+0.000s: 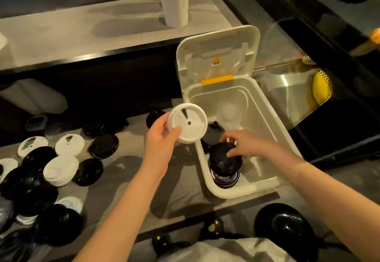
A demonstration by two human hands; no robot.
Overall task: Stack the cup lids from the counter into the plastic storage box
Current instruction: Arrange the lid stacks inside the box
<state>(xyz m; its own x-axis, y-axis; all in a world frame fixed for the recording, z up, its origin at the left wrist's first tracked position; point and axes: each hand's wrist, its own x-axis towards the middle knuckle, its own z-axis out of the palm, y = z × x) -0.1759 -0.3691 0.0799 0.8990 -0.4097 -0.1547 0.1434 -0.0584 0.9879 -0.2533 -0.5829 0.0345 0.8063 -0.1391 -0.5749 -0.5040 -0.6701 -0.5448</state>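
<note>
Inside the plastic storage box (273, 122) near the desk's (127, 169) front-right corner, the right grip (246, 144) clasps the top black lid (221, 160) of a stack, the left grip (162, 138) holds a white lid (188, 123) at the box's left rim, and loose lids (41, 169) crowd the desk's left edge

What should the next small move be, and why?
Probably the right hand lets go of the black lid and lifts out. That lid appears to sit on the black stack in the storage box, and the left hand holds a white lid beside it.
</note>
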